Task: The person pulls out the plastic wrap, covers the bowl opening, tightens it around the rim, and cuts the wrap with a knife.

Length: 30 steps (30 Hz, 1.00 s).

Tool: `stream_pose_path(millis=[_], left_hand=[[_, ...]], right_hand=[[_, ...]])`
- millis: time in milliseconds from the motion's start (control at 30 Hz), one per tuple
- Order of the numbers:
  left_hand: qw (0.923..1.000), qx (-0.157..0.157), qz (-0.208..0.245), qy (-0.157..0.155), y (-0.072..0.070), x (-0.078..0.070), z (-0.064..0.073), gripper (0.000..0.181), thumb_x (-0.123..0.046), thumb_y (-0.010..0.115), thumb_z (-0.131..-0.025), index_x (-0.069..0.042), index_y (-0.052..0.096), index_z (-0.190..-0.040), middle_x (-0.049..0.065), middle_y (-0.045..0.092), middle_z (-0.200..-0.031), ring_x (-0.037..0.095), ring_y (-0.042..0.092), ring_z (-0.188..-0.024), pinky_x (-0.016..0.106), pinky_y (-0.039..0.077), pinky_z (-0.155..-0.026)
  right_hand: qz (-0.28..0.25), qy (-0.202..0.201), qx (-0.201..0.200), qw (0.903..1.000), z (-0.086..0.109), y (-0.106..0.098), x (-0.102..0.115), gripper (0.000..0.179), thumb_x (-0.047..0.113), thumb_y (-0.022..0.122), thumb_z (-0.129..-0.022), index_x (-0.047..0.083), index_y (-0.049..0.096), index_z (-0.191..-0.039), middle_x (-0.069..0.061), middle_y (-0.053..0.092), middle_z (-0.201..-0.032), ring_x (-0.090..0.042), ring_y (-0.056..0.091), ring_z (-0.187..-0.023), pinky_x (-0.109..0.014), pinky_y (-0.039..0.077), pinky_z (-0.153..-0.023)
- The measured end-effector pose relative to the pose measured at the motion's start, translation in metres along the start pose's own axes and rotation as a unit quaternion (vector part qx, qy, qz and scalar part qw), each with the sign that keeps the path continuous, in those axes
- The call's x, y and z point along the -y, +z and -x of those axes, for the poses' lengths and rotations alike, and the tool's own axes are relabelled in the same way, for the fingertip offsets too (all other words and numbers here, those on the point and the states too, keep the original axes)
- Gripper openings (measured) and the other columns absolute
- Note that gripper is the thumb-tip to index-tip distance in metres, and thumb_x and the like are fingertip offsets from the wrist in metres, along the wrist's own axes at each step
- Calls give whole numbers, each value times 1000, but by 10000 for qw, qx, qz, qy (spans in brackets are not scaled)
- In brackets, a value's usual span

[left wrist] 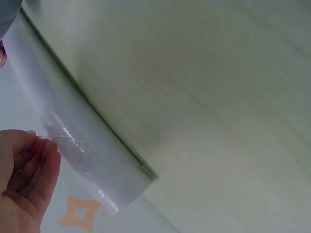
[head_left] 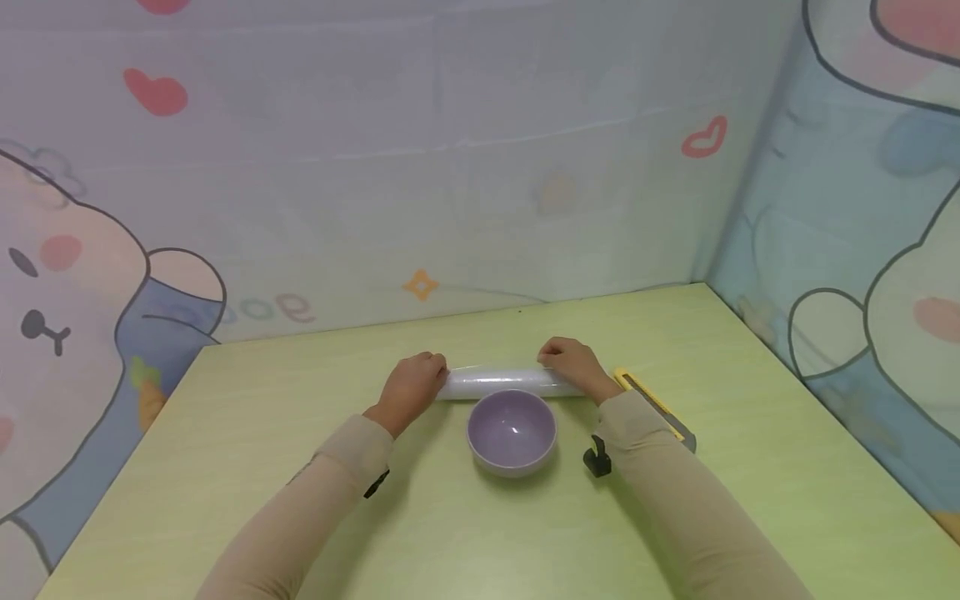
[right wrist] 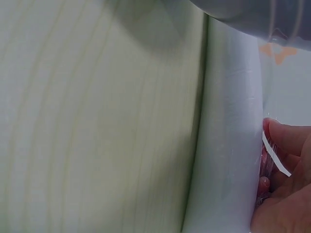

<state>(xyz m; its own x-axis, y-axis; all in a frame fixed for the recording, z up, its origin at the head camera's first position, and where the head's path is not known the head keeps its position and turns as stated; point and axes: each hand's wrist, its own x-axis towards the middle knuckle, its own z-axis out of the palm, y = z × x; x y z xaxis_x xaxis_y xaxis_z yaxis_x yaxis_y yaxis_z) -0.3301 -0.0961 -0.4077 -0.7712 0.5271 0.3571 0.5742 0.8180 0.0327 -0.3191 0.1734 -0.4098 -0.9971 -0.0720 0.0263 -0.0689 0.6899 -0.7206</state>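
A roll of clear plastic wrap [head_left: 495, 382] lies sideways on the table, behind a purple bowl [head_left: 512, 432]. At the roll's left end my left hand [head_left: 411, 390] pinches a thin edge of the film between thumb and fingertips; the left wrist view shows this hand [left wrist: 30, 174] with the film wrinkled on the roll [left wrist: 77, 131]. Toward the roll's right end is my right hand [head_left: 576, 367]. In the right wrist view its thumb and curled fingers grip a bunched bit of clear film [right wrist: 268, 160] beside the roll [right wrist: 228, 126].
A yellow and grey utility knife [head_left: 654, 405] lies right of the roll, partly behind the right forearm. Dark straps show at both sleeves. A printed cloth wall [head_left: 480, 208] stands along the table's back edge, and another cloth rises at the right.
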Motion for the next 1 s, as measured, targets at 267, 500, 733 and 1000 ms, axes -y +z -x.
stream_pose_path(millis=[267, 500, 733, 1000], left_hand=[[9842, 499, 1501, -800, -2, 10, -1, 15, -16, 56, -92, -4, 62, -86, 6, 63, -76, 12, 50, -63, 25, 42, -60], [9633, 983, 2312, -947, -2, 18, -2, 18, -18, 47, -96, -4, 55, -89, 7, 57, -80, 14, 45, -68, 27, 38, -65], [9451, 1712, 2657, -829, -9, 21, -6, 20, -19, 41, -98, -4, 51, -90, 6, 53, -85, 16, 44, -75, 29, 38, -70], [9188, 2499, 2947, -813, -20, 24, -10, 13, -4, 49, -82, -7, 45, -94, 3, 43, -82, 15, 41, -76, 29, 35, -68]], right_hand=[[24, 19, 30, 10000, 0, 0, -1, 22, 21, 52, -92, 5, 64, -103, -12, 64, -105, -24, 56, -93, -39, 43, -83], [35, -24, -6, 10000, -3, 2, -5, 21, 21, 53, -92, 5, 64, -102, -12, 64, -104, -24, 57, -93, -39, 43, -84], [56, -201, 4, 9998, -3, 0, -9, 20, 20, 53, -92, 5, 64, -101, -11, 64, -102, -24, 57, -94, -40, 44, -84], [-78, -261, 3, 9996, -4, -2, -8, 21, 20, 54, -92, 5, 64, -102, -12, 64, -104, -24, 57, -94, -39, 44, -84]])
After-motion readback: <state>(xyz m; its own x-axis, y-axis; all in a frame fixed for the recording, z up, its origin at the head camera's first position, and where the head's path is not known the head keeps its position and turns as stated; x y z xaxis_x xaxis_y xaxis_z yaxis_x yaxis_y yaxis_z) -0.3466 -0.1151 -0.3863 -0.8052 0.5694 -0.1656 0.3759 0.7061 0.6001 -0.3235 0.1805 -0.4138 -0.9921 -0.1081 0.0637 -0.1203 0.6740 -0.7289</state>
